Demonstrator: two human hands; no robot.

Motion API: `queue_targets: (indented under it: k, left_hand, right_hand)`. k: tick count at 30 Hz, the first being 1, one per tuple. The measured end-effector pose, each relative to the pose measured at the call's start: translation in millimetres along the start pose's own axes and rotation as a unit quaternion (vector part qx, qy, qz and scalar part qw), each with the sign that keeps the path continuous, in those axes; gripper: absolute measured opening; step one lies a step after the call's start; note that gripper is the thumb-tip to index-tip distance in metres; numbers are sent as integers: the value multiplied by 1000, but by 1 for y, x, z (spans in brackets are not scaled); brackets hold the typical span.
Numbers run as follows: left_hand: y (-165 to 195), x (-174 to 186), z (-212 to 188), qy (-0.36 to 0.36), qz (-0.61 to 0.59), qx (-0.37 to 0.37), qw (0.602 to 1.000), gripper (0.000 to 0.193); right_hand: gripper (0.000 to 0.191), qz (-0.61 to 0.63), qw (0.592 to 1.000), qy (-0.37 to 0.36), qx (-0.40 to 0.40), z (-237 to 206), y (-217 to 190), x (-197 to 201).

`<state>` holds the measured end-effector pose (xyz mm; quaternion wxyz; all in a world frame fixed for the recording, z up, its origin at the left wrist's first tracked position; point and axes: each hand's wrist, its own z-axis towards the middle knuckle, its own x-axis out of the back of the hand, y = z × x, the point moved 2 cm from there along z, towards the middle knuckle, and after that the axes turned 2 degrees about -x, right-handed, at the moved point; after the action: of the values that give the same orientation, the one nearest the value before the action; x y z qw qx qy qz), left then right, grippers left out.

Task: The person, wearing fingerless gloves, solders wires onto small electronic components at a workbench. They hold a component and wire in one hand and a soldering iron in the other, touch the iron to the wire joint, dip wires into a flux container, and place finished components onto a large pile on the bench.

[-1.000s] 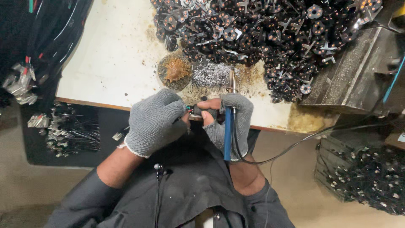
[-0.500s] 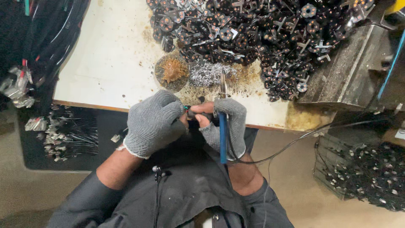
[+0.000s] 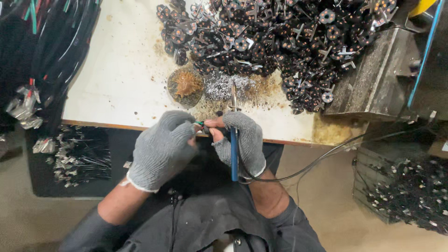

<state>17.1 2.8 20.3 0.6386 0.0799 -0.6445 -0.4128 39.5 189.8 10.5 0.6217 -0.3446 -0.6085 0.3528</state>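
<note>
Both hands wear grey knit gloves and meet at the near edge of the white worktable (image 3: 121, 79). My right hand (image 3: 245, 140) grips a soldering iron (image 3: 233, 154) with a blue handle; its metal tip points away from me over the table. My left hand (image 3: 163, 149) pinches a small dark part with a green wire (image 3: 201, 125) between its fingertips, right against the right hand's bare fingertips. The part itself is mostly hidden by the fingers.
A large heap of small black parts (image 3: 275, 42) covers the table's far side. A round dish of brownish residue (image 3: 185, 86) and a patch of silvery solder crumbs (image 3: 224, 86) lie just beyond the hands. Wire bundles (image 3: 46, 56) hang at left; a metal box (image 3: 373, 79) stands at right.
The hands stay together at the table edge. The soldering iron has swung slightly so its handle stands more upright; the view has shifted a little.
</note>
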Motion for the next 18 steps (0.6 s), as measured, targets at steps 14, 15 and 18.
queue_targets:
  k: [14, 15, 18]
  left_hand:
    - [-2, 91, 24, -160, 105, -7, 981, 16]
    - [12, 102, 47, -127, 156, -44, 979, 14]
    - [48, 129, 126, -13, 276, -185, 943, 15]
  right_hand:
    - [57, 288, 941, 170, -47, -25, 34, 0]
    - [60, 290, 938, 184, -50, -24, 36, 1]
    - [62, 324, 933, 159, -6, -17, 35, 1]
